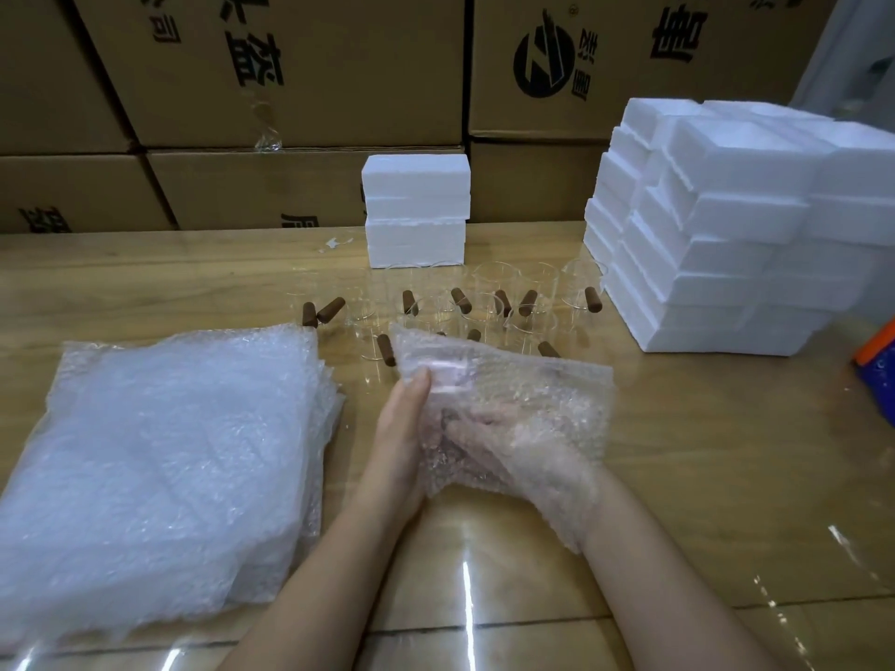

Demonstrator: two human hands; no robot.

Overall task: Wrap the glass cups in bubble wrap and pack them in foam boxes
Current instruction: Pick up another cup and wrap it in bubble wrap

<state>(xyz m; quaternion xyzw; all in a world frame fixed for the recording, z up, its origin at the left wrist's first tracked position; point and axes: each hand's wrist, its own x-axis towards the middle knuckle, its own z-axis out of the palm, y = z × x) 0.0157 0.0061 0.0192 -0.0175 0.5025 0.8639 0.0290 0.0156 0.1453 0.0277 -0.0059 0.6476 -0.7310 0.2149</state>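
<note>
A sheet of bubble wrap (528, 389) is held above the wooden table (702, 452) in front of me. My left hand (402, 428) grips its left edge, thumb pointing up against the sheet. My right hand (513, 447) lies under the wrap, seen blurred through it, fingers curled round something with a brown handle; the cup itself is hard to make out. Several clear glass cups with brown handles (489, 302) stand in rows behind the sheet. A thick stack of bubble wrap sheets (160, 472) lies at the left.
Two white foam boxes (416, 215) are stacked at the table's far edge. A large pile of foam boxes (717, 230) fills the right side. Cardboard cartons (290, 79) form a wall behind. An orange and blue object (879, 360) sits at the right edge.
</note>
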